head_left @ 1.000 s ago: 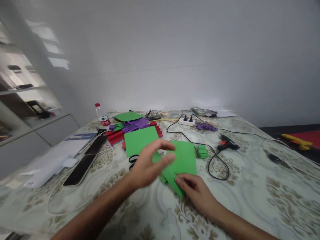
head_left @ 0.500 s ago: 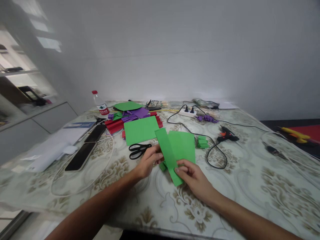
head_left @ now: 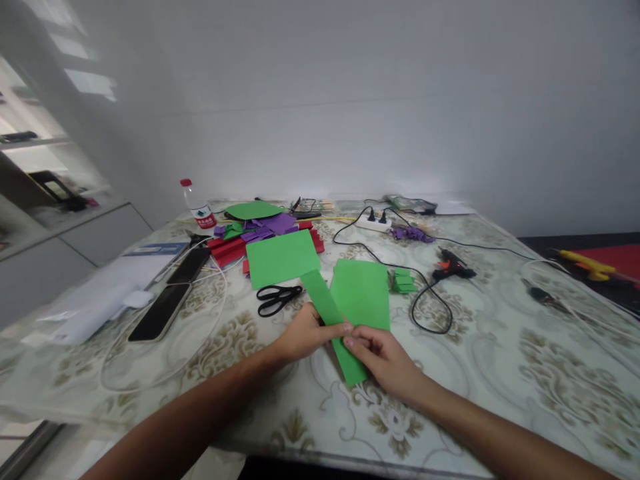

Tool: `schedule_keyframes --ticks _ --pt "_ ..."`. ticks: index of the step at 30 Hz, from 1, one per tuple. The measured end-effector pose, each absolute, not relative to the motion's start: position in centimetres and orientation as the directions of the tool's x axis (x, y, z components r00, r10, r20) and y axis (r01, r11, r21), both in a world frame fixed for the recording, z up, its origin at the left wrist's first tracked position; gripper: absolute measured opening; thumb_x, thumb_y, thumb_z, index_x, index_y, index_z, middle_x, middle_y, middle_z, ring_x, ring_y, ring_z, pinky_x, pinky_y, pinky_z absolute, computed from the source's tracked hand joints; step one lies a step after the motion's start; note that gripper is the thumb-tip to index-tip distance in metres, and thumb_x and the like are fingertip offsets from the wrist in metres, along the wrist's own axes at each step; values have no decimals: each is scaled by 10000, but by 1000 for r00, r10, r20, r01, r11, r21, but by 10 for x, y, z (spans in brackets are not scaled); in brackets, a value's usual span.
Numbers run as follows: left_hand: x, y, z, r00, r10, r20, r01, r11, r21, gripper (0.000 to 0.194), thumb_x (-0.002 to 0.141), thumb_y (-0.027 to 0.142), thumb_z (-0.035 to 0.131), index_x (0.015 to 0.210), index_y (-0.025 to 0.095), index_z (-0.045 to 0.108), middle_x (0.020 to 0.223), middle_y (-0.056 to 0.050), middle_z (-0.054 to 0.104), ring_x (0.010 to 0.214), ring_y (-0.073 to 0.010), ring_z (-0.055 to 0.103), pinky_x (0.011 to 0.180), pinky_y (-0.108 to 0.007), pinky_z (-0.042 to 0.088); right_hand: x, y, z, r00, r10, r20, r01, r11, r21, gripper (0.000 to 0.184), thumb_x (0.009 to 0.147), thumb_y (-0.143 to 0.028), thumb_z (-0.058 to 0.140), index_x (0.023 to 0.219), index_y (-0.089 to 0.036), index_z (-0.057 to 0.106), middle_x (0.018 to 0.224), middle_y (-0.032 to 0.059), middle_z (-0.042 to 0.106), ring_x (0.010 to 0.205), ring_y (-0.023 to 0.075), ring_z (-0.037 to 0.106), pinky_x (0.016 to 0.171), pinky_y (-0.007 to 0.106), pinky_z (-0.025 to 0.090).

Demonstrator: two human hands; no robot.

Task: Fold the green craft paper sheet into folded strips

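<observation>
My left hand (head_left: 303, 335) and my right hand (head_left: 383, 360) both pinch a long green paper strip (head_left: 332, 320) just above the table, fingertips meeting near its middle. The strip runs diagonally from the upper left down to the lower right. Behind it a green sheet (head_left: 362, 295) lies flat on the patterned tablecloth (head_left: 480, 347). Black scissors (head_left: 276, 298) lie just left of the strip, beyond my left hand.
A larger green sheet (head_left: 281, 258), red and purple paper pieces (head_left: 235, 247), a water bottle (head_left: 197, 207), two phones (head_left: 163, 311), a glue gun (head_left: 451, 267) with black cord, a power strip (head_left: 373, 225) and small green folded pieces (head_left: 403, 281) lie around.
My left hand came down from hovering over the green sheet and took hold of the strip. Both hands now pinch it closer together, and the strip has tilted lower toward the table.
</observation>
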State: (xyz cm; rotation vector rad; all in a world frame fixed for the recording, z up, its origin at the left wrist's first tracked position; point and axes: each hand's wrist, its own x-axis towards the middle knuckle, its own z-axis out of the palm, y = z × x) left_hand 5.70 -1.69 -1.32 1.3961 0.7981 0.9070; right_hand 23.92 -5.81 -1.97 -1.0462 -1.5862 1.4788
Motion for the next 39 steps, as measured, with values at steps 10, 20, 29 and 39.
schedule_keyframes --ticks 10,20,29,39 --pt "25 22 2 103 995 -1 -76 9 997 351 657 441 862 638 126 709 550 -12 599 461 -100 476 450 -238 372 242 -60 -17 -409 912 -18 158 52 -986 470 910 -580 587 671 -189 486 606 -59 326 576 107 303 535 257 229" --pt "28 21 -2 159 987 -16 -38 23 999 382 658 475 855 624 140 675 535 1 576 454 -101 484 449 -233 372 240 -61 -18 -422 904 -77 101 -37 -994 433 877 -597 633 815 -169 608 589 -63 382 536 98 318 504 246 206" --pt "53 -6 -16 374 927 -6 120 -42 992 371 737 489 774 677 139 664 564 13 568 459 -96 492 452 -217 385 242 -55 -23 -411 910 -50 123 1 -992 461 902 -599 598 743 -167 572 591 -58 377 537 98 323 495 247 229" --pt "42 5 -12 388 921 9 103 -53 993 479 813 608 638 746 134 651 604 6 531 480 -116 483 447 -233 381 242 -58 -22 -409 911 -49 106 -6 -994 456 896 -581 612 690 -186 515 577 -57 379 524 96 334 483 242 240"
